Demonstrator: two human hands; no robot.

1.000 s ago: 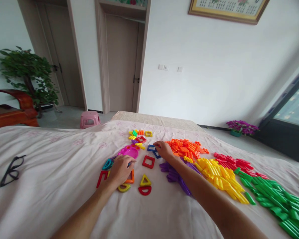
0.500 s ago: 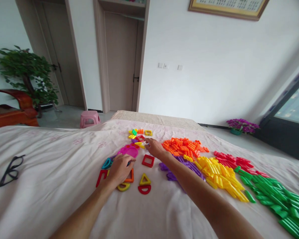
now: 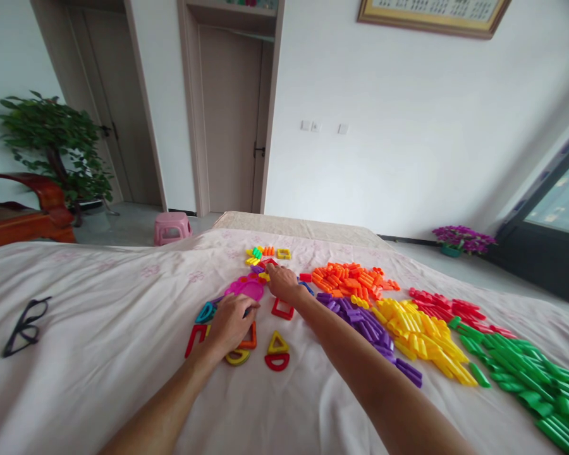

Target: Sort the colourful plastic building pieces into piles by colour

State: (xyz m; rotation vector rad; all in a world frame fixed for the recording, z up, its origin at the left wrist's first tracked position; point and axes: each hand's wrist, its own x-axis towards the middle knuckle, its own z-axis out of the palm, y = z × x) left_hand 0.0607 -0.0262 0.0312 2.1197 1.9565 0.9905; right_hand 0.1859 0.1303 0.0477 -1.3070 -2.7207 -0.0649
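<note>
My left hand point(image 3: 231, 322) rests low over a group of flat plastic frames, its fingers curled round a dark bluish bit too covered to name. Beside it lie a teal piece point(image 3: 205, 311), a red frame point(image 3: 196, 339), an orange square point(image 3: 252, 335) and a yellow rounded piece point(image 3: 238, 358). Just beyond its fingertips is a pink scalloped plate point(image 3: 247, 289). My right hand point(image 3: 282, 282) is closed, fingers together and pointing down beside a yellow piece point(image 3: 264, 277); what its fingertips grip is hidden. Under its wrist, a red square frame point(image 3: 283, 309) is partly covered.
A yellow triangle point(image 3: 277, 342) touches a red half-round point(image 3: 277, 362). To the right spread heaps of orange point(image 3: 348, 279), purple point(image 3: 360, 325), yellow point(image 3: 422, 335), red point(image 3: 448, 308) and green pieces point(image 3: 526, 366). Black glasses point(image 3: 27, 325) lie at left on the pale cloth point(image 3: 118, 303).
My right hand has moved slightly left and lower, over the yellow piece. Its forearm has shifted left, uncovering more purple pieces and a blue one. My left hand stays almost still.
</note>
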